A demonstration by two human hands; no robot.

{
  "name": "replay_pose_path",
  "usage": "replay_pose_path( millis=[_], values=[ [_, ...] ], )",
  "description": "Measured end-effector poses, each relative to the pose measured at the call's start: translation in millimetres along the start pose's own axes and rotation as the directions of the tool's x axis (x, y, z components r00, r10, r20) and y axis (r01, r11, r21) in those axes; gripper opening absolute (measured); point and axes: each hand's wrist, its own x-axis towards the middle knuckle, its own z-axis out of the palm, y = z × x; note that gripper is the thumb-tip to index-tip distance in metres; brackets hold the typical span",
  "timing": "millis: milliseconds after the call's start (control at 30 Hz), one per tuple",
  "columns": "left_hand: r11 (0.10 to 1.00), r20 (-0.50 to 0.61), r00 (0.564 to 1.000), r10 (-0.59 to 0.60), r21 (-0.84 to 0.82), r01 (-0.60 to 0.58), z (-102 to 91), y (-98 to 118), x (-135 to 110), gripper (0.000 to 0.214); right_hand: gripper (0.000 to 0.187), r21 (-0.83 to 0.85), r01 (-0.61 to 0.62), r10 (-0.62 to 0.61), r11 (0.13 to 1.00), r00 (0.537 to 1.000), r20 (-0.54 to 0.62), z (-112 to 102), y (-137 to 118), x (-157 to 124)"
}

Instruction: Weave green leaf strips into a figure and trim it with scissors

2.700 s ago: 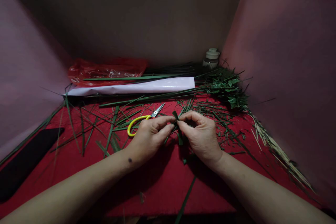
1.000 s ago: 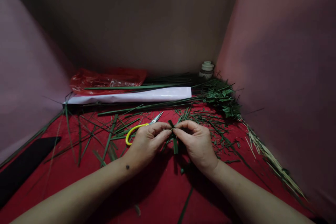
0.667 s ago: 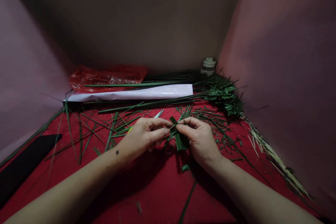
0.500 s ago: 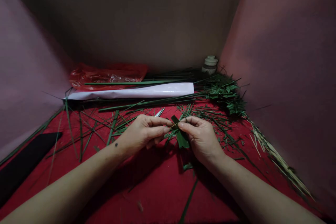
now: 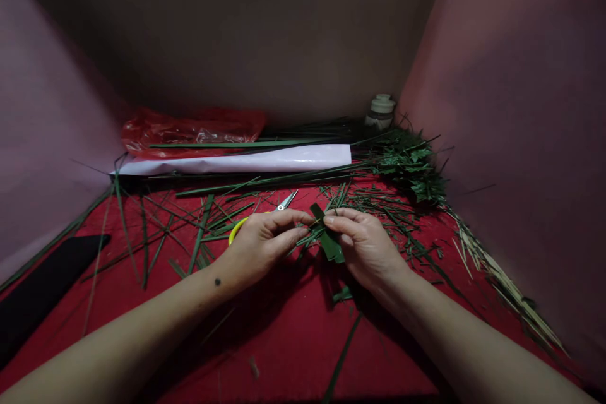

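Over the middle of the red surface, my right hand pinches a folded green leaf strip between thumb and forefinger. One end of the strip sticks up and a wider flap hangs below. My left hand faces it from the left, thumb and forefinger closed on a thin yellowish stick whose other end meets the leaf. How far the stick goes into the leaf I cannot tell. Behind my left hand lie scissors with a yellow handle, partly hidden by the hand.
A white rolled sheet, a red plastic bag and a lidded jar lie along the back wall. Green leafy stems fill the back right corner. Cut green pieces litter the red surface. A black flat item rests at left.
My left hand has shifted slightly left and down, showing more of the scissors and their yellow handle. Both hands keep hold at the leaf. The view has tilted a little.
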Motion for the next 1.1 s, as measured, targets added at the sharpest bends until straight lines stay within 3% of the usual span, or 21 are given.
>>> replay_pose_path(
  millis=[167, 767, 1100],
  values=[
    [0.998, -0.014, 0.998, 0.056, 0.042, -0.055, -0.7, 0.6, -1.8, 0.021, 0.006, 0.013, 0.011, -0.011, 1.0, 1.0, 0.007, 0.2, 0.5, 0.0],
    [0.999, 0.04, 0.999, -0.035, 0.007, 0.035, -4.8, -0.4, 1.6, 0.027, 0.013, 0.067, -0.027, 0.028, 0.997, 0.999, -0.016, -0.2, 2.6, 1.4],
    [1.0, 0.054, 0.999, -0.007, -0.019, 0.008, -3.8, -4.1, 1.1, 0.027, 0.011, 0.04, -0.02, 0.021, 0.999, 1.0, -0.019, -0.9, 0.2, 1.4]
  ],
)
